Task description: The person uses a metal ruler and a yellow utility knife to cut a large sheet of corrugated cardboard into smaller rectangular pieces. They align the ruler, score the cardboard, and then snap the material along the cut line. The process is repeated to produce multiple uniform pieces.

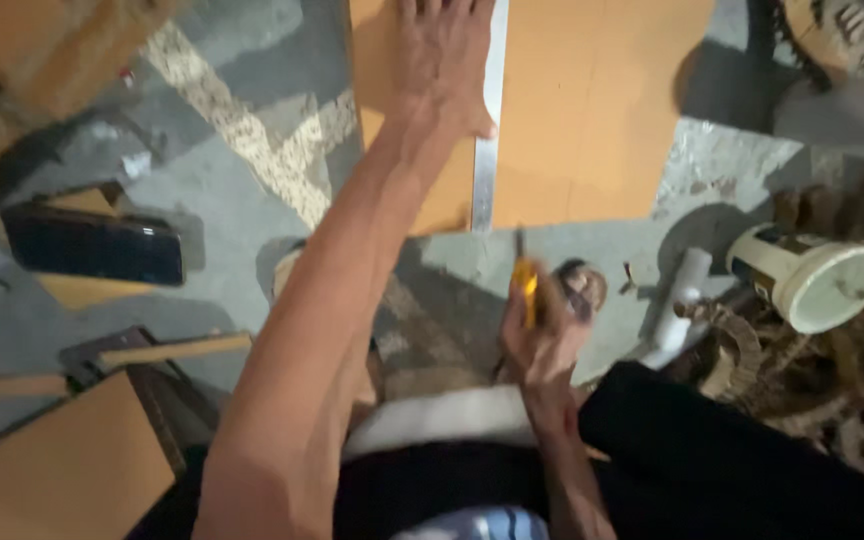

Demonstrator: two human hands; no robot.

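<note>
The orange board (592,110) lies flat on the concrete floor (202,230), with a long metal ruler (487,130) laid along it from its near edge up toward the top of the view. The left hand (439,60) is spread flat, palm down, pressing on the ruler and the board beside it. The right hand (542,335) is closed around a yellow utility knife (525,285), held off the board, just short of the ruler's near end; the picture is blurred here and the blade cannot be made out. This looks like the moment before a cut along the ruler: the straightedge is pinned, the knife not yet on the surface. The next move would call for setting the tip against the ruler's edge while the left hand keeps it from sliding. A dark phone (92,245) lies to the left, a white tub (817,275) to the right
</note>
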